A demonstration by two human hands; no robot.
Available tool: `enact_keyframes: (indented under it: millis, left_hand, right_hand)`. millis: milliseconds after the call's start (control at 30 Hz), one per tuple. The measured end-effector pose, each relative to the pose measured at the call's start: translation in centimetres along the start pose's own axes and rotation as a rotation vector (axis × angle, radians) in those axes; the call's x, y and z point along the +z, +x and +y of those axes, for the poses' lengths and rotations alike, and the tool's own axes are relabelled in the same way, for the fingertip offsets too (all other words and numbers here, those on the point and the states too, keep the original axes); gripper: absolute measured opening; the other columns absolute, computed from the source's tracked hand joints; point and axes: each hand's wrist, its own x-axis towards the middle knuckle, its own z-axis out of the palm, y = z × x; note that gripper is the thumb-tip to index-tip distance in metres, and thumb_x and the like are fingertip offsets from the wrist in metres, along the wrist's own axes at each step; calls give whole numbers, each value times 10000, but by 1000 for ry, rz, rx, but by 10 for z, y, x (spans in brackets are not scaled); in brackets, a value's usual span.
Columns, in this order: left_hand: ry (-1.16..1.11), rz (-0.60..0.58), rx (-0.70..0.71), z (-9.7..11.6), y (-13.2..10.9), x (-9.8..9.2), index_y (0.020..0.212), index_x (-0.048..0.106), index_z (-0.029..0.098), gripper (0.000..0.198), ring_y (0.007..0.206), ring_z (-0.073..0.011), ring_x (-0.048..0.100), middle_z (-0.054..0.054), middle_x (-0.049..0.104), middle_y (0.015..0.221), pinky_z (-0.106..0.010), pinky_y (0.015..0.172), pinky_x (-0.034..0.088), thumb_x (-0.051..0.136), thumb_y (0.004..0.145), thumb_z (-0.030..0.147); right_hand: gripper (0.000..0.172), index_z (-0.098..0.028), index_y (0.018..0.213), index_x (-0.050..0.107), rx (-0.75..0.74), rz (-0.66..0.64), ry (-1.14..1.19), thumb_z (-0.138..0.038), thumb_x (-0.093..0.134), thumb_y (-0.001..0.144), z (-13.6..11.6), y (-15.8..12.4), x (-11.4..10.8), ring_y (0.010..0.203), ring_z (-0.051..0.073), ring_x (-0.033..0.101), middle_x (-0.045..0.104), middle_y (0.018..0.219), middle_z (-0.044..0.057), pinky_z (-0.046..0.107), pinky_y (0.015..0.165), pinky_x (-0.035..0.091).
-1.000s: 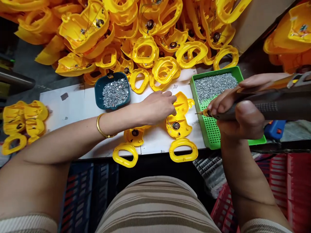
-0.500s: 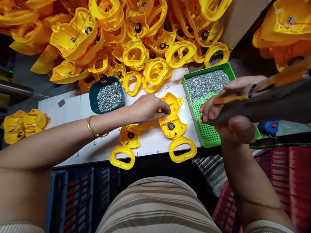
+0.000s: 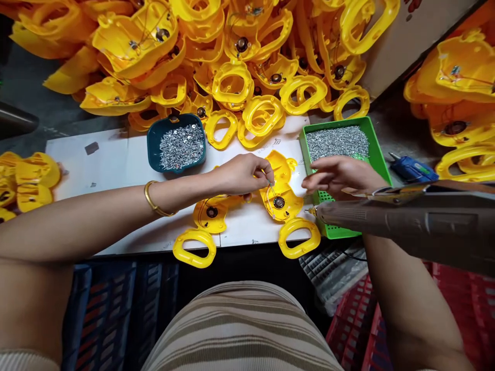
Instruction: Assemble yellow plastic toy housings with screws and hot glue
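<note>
My left hand (image 3: 247, 176) is closed in a pinch on thin wires (image 3: 273, 189) above a yellow plastic shell half (image 3: 281, 200). A round black speaker (image 3: 278, 202) sits in that shell, and a yellow ring-shaped handle (image 3: 299, 238) adjoins its near end. My right hand (image 3: 344, 176) hovers over the green tray (image 3: 371, 129) with its fingers stretched leftward; its thumb is not visible. In front of that wrist lies a dark electric screwdriver (image 3: 386, 216), its tip pointing left toward the shell. A second yellow shell with a speaker (image 3: 211, 212) is left of the first.
Small screws (image 3: 181, 147) fill a dark teal bin, and more metal screws (image 3: 336, 141) lie in the green tray. Yellow shells (image 3: 135, 46) pile up along the back. A blue tool (image 3: 413, 169) rests at right. Blue crates (image 3: 116, 309) and red crates (image 3: 359, 314) flank my lap.
My right hand has loosened from around the screwdriver, its fingers now extended beyond it. The screwdriver's body has come lower in view. My left hand keeps its pinch over the shell.
</note>
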Motion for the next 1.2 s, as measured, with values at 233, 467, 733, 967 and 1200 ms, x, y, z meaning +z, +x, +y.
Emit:
enact_keyframes:
  millis: [233,467,733,967,1200]
  left_hand:
    - [-327,-65,-120,-5,2,6,895,618,165,144,447,-43,593,24,670,738,-149,423,364,540,859,50]
    - [-406,-40,-168,-3,-2,4,975,572,192,157,536,-77,651,2,681,848,-162,421,377,495,882,92]
    - [519,415,257,-3,-10,29,1206,573,210,429,963,-256,666,-94,635,1249,-315,710,480,636,862,459]
    - [623,489,323,-10,0,42,1183,642,264,269,911,-202,696,-19,742,1104,-271,695,465,598,920,297]
    - [485,482,358,-21,7,38,1144,715,286,238,896,-169,719,-11,770,1038,-265,739,488,613,929,274]
  right_hand:
    - [229,-219,1028,693,-10,-433,-290,-288,681,810,-14,38,19,681,138,605,724,878,19,257,610,393]
    - [195,-207,976,714,-10,-389,-155,-337,595,894,-8,32,22,742,128,643,751,928,26,251,686,413]
    - [137,-171,892,671,252,-363,128,-285,624,833,-9,35,19,582,123,586,709,742,21,260,567,417]
    - [362,-196,1133,489,329,-338,414,-302,650,827,0,32,22,545,105,560,647,708,-19,236,513,423]
    - [512,-172,1184,608,362,-218,424,-463,724,779,12,27,22,671,146,655,722,853,66,260,542,507]
